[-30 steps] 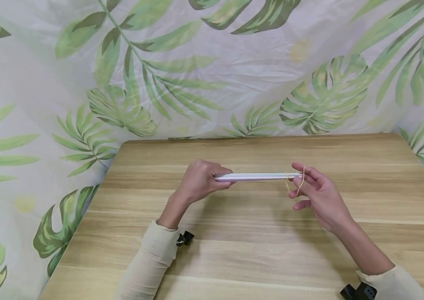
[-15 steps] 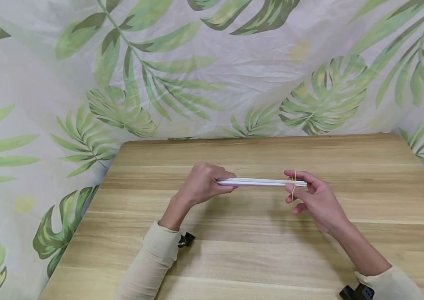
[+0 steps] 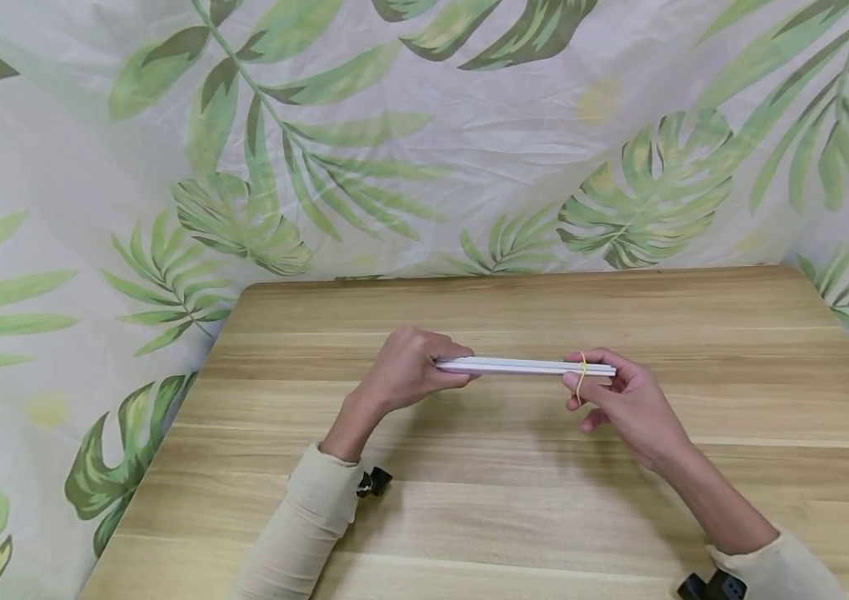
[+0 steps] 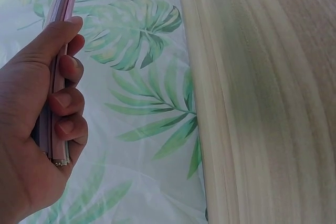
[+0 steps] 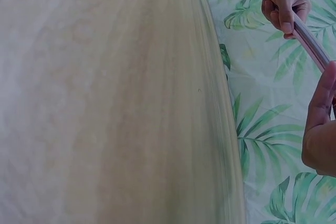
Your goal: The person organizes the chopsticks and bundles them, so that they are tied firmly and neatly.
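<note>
A long slim bundle (image 3: 517,365) of white and lilac pieces is held level above the table; whether they are sticks or folded sheets I cannot tell. My left hand (image 3: 411,367) grips its left end, and in the left wrist view the fingers (image 4: 68,100) curl round the layered edges. At the other end, my right hand (image 3: 622,408) holds a yellow rubber band (image 3: 582,379) stretched over thumb and fingers. The band passes around the bundle, whose tip sticks out beyond it toward the palm. In the right wrist view part of the right hand (image 5: 323,129) is cut off.
A wooden table (image 3: 469,492) lies under both hands. Behind and beside it hangs a leaf-print cloth (image 3: 364,167). Black wrist cameras sit at the left sleeve (image 3: 374,482) and the right sleeve (image 3: 716,583).
The right hand has moved left and slightly down, carrying the rubber band farther along the bundle, so more of its tip shows past the band. The left hand has dipped slightly, still gripping.
</note>
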`<state>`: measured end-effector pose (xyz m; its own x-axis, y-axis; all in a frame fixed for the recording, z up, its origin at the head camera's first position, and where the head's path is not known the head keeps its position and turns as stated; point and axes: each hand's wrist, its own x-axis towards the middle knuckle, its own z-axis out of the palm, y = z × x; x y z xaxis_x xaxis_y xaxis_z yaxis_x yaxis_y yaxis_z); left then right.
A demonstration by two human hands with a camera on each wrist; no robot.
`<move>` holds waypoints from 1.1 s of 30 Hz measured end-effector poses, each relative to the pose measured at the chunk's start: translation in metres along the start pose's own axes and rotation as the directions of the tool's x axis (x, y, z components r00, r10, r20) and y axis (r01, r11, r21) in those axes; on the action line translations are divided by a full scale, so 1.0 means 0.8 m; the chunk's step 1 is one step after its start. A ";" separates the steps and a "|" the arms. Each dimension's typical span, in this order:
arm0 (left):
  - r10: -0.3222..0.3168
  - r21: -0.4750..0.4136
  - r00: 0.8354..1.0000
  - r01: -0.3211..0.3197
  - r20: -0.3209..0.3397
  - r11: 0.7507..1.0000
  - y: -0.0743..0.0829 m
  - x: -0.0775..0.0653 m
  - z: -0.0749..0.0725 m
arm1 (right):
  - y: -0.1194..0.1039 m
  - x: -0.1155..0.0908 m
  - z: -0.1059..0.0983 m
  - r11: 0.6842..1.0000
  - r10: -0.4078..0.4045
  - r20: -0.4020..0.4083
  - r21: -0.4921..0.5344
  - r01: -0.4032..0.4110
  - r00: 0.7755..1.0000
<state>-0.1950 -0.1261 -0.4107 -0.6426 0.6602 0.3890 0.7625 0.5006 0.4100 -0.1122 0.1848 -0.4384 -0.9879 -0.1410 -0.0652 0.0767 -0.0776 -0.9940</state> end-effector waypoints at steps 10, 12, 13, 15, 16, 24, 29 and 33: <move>-0.024 -0.016 1.000 0.024 0.012 1.000 -0.002 -0.001 0.000 | 0.005 -0.001 0.000 0.992 -0.107 0.035 0.064 0.105 0.994; -0.032 -0.019 0.999 0.032 0.016 0.999 -0.002 -0.001 0.000 | 0.005 -0.001 -0.002 0.990 -0.123 0.050 0.075 0.119 0.991; -0.039 -0.022 0.999 0.039 0.019 0.999 -0.001 -0.001 -0.001 | 0.004 -0.002 -0.003 0.989 -0.128 0.055 0.080 0.123 0.990; -0.055 -0.027 0.998 0.056 0.021 0.998 -0.002 -0.001 -0.001 | 0.003 -0.002 -0.005 0.987 -0.138 0.054 0.097 0.132 0.989; -0.065 -0.028 0.998 0.066 0.023 0.997 -0.002 -0.001 -0.002 | 0.002 -0.002 -0.005 0.984 -0.145 0.050 0.107 0.139 0.988; -0.108 -0.002 0.994 0.108 0.017 0.994 -0.002 -0.002 -0.004 | -0.005 -0.001 -0.011 0.950 -0.221 -0.043 0.217 0.225 0.974; -0.122 0.006 0.992 0.122 0.022 0.993 -0.003 -0.001 -0.005 | -0.004 0.001 -0.014 0.939 -0.238 -0.065 0.241 0.246 0.969; -0.134 0.011 0.991 0.133 0.020 0.991 -0.004 -0.002 -0.006 | -0.004 0.001 -0.013 0.943 -0.246 -0.058 0.218 0.253 0.968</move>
<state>-0.1969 -0.1312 -0.4088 -0.7371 0.5982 0.3145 0.6707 0.5905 0.4489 -0.1149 0.1955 -0.4364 -0.9824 -0.0604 0.1765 -0.1479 -0.3242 -0.9344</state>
